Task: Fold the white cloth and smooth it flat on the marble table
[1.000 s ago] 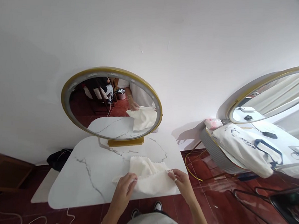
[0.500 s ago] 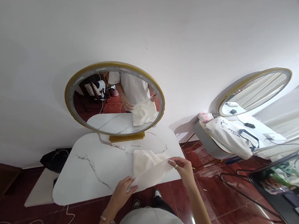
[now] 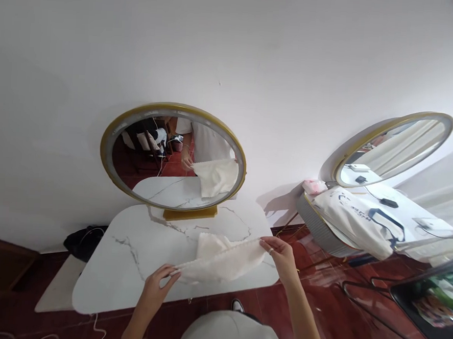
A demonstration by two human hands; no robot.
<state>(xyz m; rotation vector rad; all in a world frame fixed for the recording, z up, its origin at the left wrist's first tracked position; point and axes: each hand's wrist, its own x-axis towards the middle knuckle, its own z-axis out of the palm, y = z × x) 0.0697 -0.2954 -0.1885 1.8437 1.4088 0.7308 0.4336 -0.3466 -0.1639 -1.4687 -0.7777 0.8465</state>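
A thin white cloth (image 3: pixel 224 264) is stretched between my two hands above the front of a marble-patterned tabletop (image 3: pixel 116 270). My left hand (image 3: pixel 158 283) pinches its left corner between thumb and fingers. At the other end, my right hand (image 3: pixel 280 254), with a ring on one finger, pinches the right corner. The upper edge runs fairly straight from hand to hand, slanting up to the right. Behind that edge, a crumpled part of the cloth shows over the table.
An oval gold-framed mirror (image 3: pixel 173 158) stands at the table's back against the wall. On the right, a second table carries another mirror (image 3: pixel 392 149), a white printed bag (image 3: pixel 354 218) and a tissue pack (image 3: pixel 315 187). A black bag (image 3: pixel 85 242) lies at left. Dark chair (image 3: pixel 429 304) at lower right.
My left hand has moved left, drawing the cloth wider and its upper edge straighter. My right hand keeps its corner almost in place. The view has shifted slightly.
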